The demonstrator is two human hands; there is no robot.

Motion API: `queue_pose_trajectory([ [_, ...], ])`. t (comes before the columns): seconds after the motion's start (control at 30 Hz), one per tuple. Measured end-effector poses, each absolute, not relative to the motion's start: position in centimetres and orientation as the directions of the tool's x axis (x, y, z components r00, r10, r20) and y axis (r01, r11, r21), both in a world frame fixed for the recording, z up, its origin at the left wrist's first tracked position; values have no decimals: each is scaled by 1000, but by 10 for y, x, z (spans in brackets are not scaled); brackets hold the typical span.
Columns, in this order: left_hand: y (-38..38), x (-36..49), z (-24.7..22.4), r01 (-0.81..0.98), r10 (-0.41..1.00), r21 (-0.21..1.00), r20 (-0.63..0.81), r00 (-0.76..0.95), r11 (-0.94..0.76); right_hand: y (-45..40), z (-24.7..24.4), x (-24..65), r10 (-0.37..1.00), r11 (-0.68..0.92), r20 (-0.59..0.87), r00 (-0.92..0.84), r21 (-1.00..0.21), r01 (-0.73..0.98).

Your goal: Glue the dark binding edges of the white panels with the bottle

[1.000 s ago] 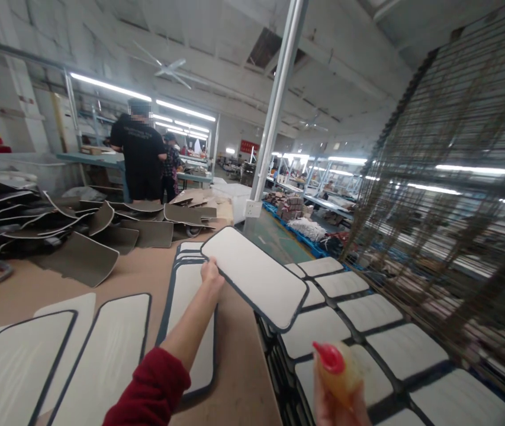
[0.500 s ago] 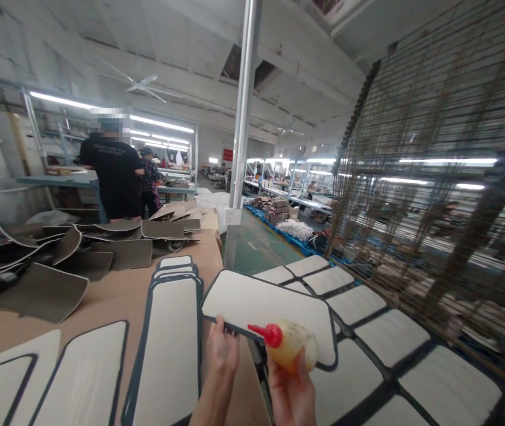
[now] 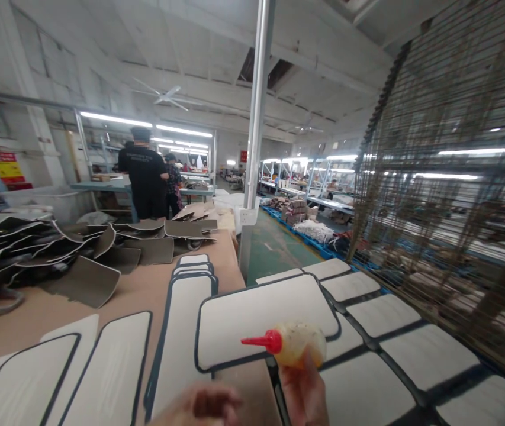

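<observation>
A squeeze bottle of yellowish liquid with a red pointed nozzle is in my right hand. Its tip points left, over a white panel with a dark edge. That panel lies slantwise, its left end over a stack of similar panels and its right end over the panels on the right. My left hand, smeared by motion, is below the panel at the bottom of the view, apart from it. Whether its fingers hold anything cannot be made out.
Loose white panels lie on the brown table at left, with grey-brown curved sheets heaped behind. Rows of white panels spread to the right, beside a tall wire rack. A metal post stands ahead; two people work beyond.
My left hand has let go of the panel's near edge and dropped toward the bottom. The panel has turned, its left end now nearer me. The view has swung left; the bottle stays in my right hand.
</observation>
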State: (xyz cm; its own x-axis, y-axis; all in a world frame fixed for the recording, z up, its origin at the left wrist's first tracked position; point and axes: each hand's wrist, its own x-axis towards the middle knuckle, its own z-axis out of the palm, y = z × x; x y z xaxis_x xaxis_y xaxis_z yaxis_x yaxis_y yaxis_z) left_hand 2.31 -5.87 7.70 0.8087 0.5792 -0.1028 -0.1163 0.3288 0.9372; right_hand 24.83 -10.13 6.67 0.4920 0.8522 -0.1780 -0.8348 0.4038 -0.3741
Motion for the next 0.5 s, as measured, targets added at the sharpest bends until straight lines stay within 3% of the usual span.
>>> queue_pose_trajectory([
  [0.1, -4, 28, 134, 74, 794, 992, 34, 607, -100, -103, 66, 241, 872, 364, -166, 460, -409, -837],
  [0.2, 52, 51, 170, 320, 831, 856, 199, 520, -406, -107, 61, 233, 893, 343, -112, 436, -457, -821],
  [0.33, 95, 83, 174, 427, 749, 807, 28, 662, -408, -115, 60, 226, 907, 340, -57, 418, -488, -804],
  [0.4, 101, 92, 168, 355, 633, 851, -36, 774, -386, -118, 62, 225, 903, 347, -62, 426, -483, -804],
  [0.5, 99, 96, 164, 178, 475, 913, 20, 880, -367, -122, 61, 223, 899, 348, -59, 433, -505, -790],
])
